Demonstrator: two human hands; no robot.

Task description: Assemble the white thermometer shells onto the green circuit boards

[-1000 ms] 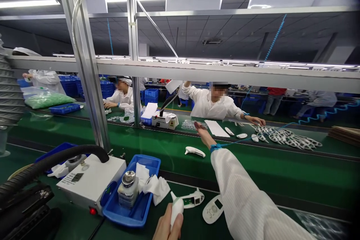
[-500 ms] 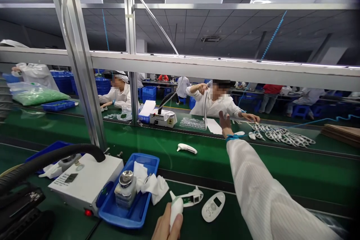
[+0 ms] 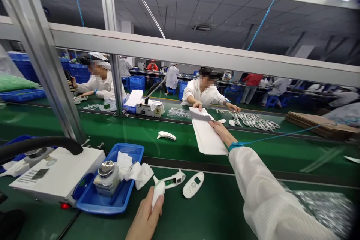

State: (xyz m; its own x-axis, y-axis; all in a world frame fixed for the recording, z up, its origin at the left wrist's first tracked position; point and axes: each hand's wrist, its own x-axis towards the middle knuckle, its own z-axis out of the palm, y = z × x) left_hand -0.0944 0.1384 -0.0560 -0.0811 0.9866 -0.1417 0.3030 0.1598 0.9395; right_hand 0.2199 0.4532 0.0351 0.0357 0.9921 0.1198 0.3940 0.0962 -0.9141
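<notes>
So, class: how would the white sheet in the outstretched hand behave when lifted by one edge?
The white sheet, held by the right hand, looks thin, so probably light and floppy. Its far end already bends, so it would likely droop unsupported. It might crease under a tight pinch.

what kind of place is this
Most likely an electronics assembly line in a factory: a green conveyor belt carrying a white handheld device, workers in white coats seated along it, stacked blue bins behind.

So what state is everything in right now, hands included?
Left hand: closed around the white device shell.
Right hand: reached across the belt, holding the white sheet.
Co-worker's hand: on the sheet's far end.
White cover: lying flat, untouched.
Jar: upright in the blue tray, lid on.
</notes>
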